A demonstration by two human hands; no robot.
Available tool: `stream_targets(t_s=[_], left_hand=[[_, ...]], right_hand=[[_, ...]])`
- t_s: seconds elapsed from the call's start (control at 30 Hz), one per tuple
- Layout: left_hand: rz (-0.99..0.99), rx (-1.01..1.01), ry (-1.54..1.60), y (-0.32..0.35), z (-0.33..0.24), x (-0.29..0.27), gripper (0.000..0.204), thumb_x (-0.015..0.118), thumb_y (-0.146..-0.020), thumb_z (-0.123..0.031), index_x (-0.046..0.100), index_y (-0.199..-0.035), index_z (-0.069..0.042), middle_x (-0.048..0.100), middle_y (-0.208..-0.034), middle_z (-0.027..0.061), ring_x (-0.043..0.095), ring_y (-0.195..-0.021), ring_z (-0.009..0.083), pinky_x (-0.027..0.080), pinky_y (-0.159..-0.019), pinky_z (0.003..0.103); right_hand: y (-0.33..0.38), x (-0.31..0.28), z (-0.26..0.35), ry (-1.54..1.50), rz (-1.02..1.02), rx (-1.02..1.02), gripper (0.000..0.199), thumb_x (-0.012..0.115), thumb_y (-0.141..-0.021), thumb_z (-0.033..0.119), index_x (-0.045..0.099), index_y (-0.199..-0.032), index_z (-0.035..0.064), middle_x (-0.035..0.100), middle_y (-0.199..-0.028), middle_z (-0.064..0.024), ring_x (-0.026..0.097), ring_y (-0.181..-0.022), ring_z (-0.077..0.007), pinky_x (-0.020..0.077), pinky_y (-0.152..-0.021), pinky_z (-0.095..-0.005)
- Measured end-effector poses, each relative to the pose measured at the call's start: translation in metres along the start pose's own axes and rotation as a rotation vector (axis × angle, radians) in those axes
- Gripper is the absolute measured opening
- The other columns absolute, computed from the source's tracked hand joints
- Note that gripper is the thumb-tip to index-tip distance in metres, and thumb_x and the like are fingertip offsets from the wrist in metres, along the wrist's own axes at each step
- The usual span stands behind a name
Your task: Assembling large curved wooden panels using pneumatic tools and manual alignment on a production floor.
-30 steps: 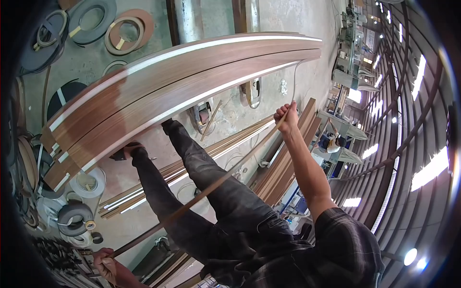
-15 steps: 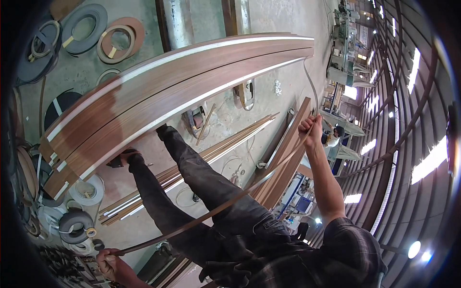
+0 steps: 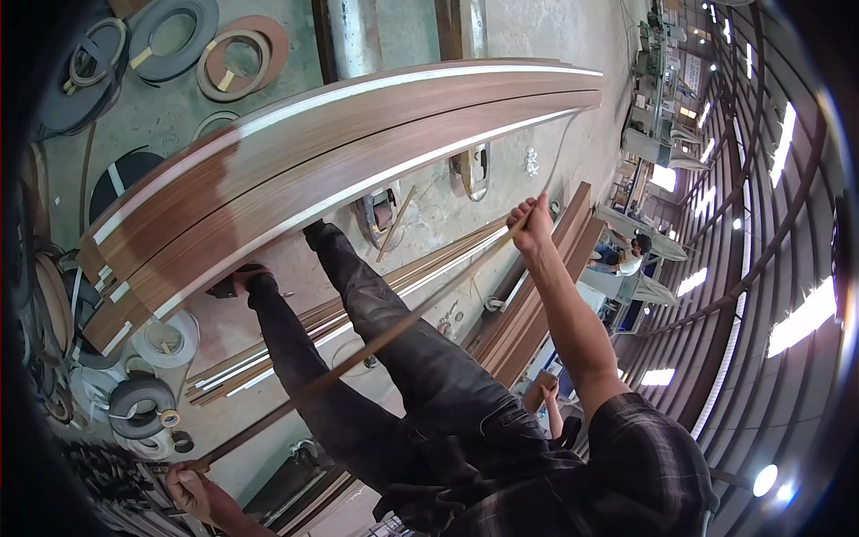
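Observation:
A long, thin brown strip of edge banding [image 3: 385,340] stretches diagonally in front of my legs. My left hand [image 3: 191,494], at the lower left, is closed around one part of it. Raised at the right, my right hand [image 3: 531,224] grips it further along. Past that hand the strip runs on as a thin grey-looking tail up to the right end of long wood-grain boards [image 3: 358,134]. These boards lie side by side across the view, with white strips along their edges and a reddish-brown patch toward the left. Neither hand touches the boards.
Coils of edge banding [image 3: 174,31] lie on the floor at the left. Thin strips [image 3: 295,345] lie in a bundle behind my legs. Boards [image 3: 528,300] are stacked at the right. A person [image 3: 629,259] is farther back; another person's hand [image 3: 549,390] shows near my right arm.
My right hand has moved left and slightly up, still gripping the strip. My left hand has shifted slightly left and down. Another person's hand has come into view beside my right arm.

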State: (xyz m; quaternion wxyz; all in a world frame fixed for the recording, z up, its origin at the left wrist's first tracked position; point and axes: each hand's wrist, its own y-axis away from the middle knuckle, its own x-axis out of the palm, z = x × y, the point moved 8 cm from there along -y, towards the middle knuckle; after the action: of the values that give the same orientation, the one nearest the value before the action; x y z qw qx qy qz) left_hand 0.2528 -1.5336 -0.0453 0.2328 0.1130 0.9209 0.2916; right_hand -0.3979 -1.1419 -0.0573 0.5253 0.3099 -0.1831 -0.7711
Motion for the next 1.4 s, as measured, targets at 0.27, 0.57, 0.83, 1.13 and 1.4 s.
stream_targets(t_s=[0.27,0.57,0.83,1.13,1.4], left_hand=[[-0.048,-0.074,0.077,-0.033,0.037,-0.004,0.029,0.050,-0.097,-0.029,0.054,-0.098,-0.001,0.052,-0.087,0.0029,0.048,-0.073,0.0109,0.043,-0.069,0.024],[-0.130,-0.060,0.002,-0.028,0.008,0.011,0.033,0.053,-0.094,-0.034,0.054,-0.095,-0.001,0.048,-0.076,0.0025,0.046,-0.071,0.0120,0.038,-0.068,0.027],[0.036,-0.085,0.104,-0.015,0.030,0.035,0.035,0.056,-0.092,-0.036,0.053,-0.100,-0.002,0.052,-0.086,0.0048,0.050,-0.074,0.0134,0.042,-0.067,0.026],[-0.062,-0.053,-0.045,-0.016,0.011,0.044,0.033,0.049,-0.096,-0.035,0.054,-0.108,-0.004,0.053,-0.089,0.0028,0.046,-0.073,0.0091,0.038,-0.061,0.023],[0.061,0.338,-0.967,-0.052,0.078,0.051,0.035,0.050,-0.092,-0.017,0.052,-0.125,-0.006,0.048,-0.131,0.0185,0.042,-0.123,0.0367,0.028,-0.106,0.044]], right_hand=[[-0.059,0.038,-0.057,0.082,-0.046,-0.114,0.035,0.045,-0.095,0.044,0.040,-0.074,0.0159,0.037,-0.059,0.0006,0.039,-0.050,-0.0158,0.0342,-0.045,-0.0296],[-0.013,0.034,-0.033,0.007,-0.053,-0.112,0.031,0.044,-0.097,0.038,0.039,-0.075,0.0164,0.029,-0.057,0.0024,0.027,-0.045,-0.0122,0.0252,-0.041,-0.0271],[0.069,-0.038,0.113,0.004,-0.072,-0.292,0.030,0.043,-0.097,0.034,0.039,-0.073,0.0158,0.029,-0.057,0.0038,0.028,-0.047,-0.0098,0.0265,-0.043,-0.0247],[0.015,-0.013,0.072,-0.007,-0.017,-0.100,0.040,0.046,-0.093,0.049,0.041,-0.075,0.0133,0.034,-0.059,0.0014,0.033,-0.048,-0.0131,0.0305,-0.045,-0.0276],[-0.130,0.024,-0.112,0.502,0.311,0.200,0.047,0.044,-0.094,0.046,0.055,-0.118,0.0071,0.063,-0.106,-0.0040,0.058,-0.093,-0.0197,0.0503,-0.077,-0.0324]])
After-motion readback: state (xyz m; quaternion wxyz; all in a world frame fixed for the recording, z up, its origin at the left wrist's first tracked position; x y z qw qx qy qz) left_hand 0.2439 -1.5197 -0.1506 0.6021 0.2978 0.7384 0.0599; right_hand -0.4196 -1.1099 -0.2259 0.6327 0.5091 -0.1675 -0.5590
